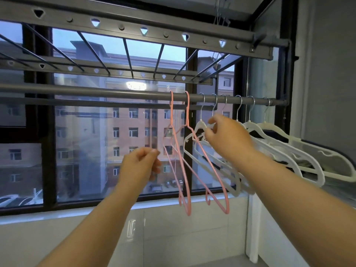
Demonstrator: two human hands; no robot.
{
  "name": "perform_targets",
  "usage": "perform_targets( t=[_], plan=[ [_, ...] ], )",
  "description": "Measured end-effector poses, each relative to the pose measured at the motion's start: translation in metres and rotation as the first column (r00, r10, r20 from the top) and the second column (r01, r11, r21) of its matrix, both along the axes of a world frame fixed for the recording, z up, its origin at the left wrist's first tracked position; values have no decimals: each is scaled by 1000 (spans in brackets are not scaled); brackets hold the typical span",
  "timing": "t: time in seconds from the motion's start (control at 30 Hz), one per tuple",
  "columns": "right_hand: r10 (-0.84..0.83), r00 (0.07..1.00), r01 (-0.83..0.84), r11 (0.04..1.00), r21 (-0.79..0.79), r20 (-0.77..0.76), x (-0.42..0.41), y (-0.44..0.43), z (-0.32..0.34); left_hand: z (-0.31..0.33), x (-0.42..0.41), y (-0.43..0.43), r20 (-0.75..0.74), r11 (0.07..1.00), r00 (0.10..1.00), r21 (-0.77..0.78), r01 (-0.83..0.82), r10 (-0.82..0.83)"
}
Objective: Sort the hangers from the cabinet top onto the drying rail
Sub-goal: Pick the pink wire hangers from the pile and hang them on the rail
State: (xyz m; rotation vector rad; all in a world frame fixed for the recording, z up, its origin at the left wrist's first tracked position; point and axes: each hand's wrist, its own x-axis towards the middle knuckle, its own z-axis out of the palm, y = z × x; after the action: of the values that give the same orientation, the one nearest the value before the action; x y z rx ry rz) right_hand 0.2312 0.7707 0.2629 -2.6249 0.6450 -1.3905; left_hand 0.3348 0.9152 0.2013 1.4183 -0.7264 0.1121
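Dim, bluish daylight enters through the window [119, 132]; a lamp reflection [136, 86] glares on the glass. Wide-angle bending curves the edges; focus is slightly soft.

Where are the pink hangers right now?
In the head view, the two pink hangers hang from the drying rail near its middle, just left of the row of white hangers, between the left hand and right hand.

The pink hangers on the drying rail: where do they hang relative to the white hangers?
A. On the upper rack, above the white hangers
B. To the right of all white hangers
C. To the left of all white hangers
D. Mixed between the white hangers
C: both pink hangers hook over the drying rail left of the white hangers.
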Motion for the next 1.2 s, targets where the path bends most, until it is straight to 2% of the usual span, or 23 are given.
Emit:
perform_targets(
  t=[0.1, 0.27, 0.47, 0.6, 0.77, 0.87, 1.03, 1.2],
  plan=[
    [21, 999, -19, 999, -40, 33, -19, 3, -8, -25, -9, 16, 31, 1000, 999, -8, -11, 11],
    [91, 991, -86, 995, -59, 95, -70, 0, -27, -80, -42, 15, -147, 1000, 989, -1, 24, -23],
    [217, 962, -242, 959, 146, 167, -151, -33, -71, -135, -122, -37, -186, 963, 969, 182, 197, -163],
    [234, 967, -255, 900, 354, 100, -230, -88, -106, -151, -192, -107, -218, 921, 942, 239, 307, -257],
    [129, 985, -174, 773, 610, 117, -335, -179, -149, -179, -278, -205, -154, 872, 930, 323, 367, -335],
    [-23, 994, -64, 676, 734, 108, -395, -228, -183, -205, -314, -261, -155, 842, 931, 398, 365, -330],
    [-232, 972, 165, 602, 781, -27, -483, -295, -239, -254, -355, -347, -196, 750, 915, 526, 402, -353],
    [-364, 927, 286, 532, 797, -89, -524, -349, -269, -281, -386, -418, -236, 701, 885, 543, 463, -401]
  ],
)
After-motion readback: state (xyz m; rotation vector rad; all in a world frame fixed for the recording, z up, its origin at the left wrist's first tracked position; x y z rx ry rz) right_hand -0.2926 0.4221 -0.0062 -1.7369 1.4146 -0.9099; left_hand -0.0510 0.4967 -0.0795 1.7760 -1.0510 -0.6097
